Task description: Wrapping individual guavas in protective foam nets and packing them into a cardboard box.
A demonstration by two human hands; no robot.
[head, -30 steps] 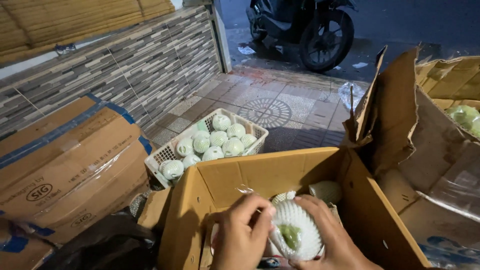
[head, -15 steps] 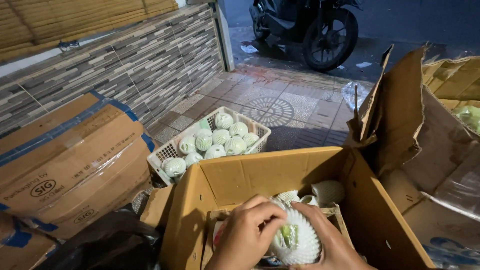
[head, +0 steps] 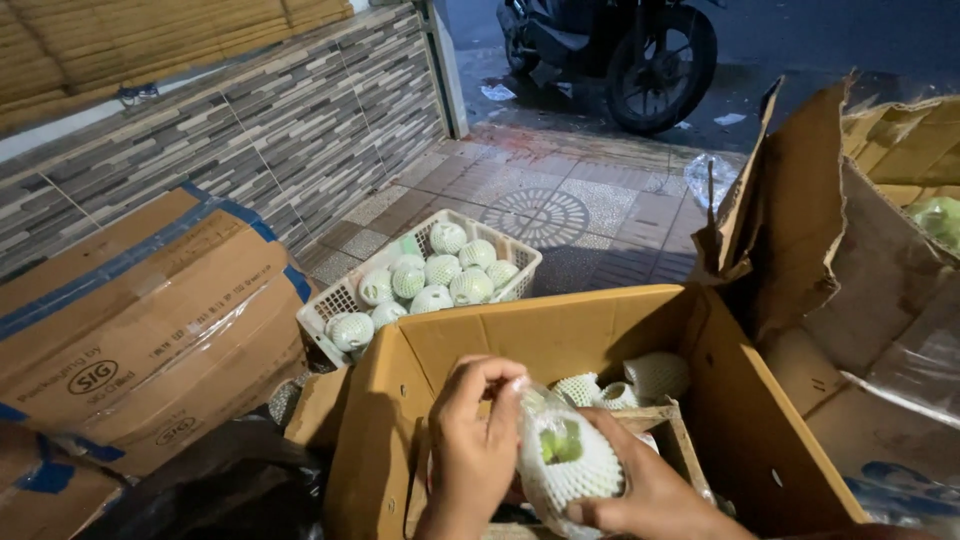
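Note:
My left hand (head: 478, 440) and my right hand (head: 640, 490) both grip a green fruit (head: 563, 458) wrapped in white foam netting and clear film, low over an open cardboard box (head: 560, 335). The left fingers curl over the fruit's top left; the right hand cups it from below and to the right. Behind the fruit, inside the box, lie a few more netted fruits (head: 655, 375) and a wooden crate edge (head: 640, 415).
A white plastic basket (head: 335, 310) of several netted fruits stands on the tiled pavement beyond the box. Stacked taped cartons (head: 150, 310) fill the left. Torn cardboard (head: 830, 230) rises on the right. A parked motorbike (head: 620, 45) stands far back.
The netted fruit has been turned and raised a little between both hands. The left fingers now wrap further over its top.

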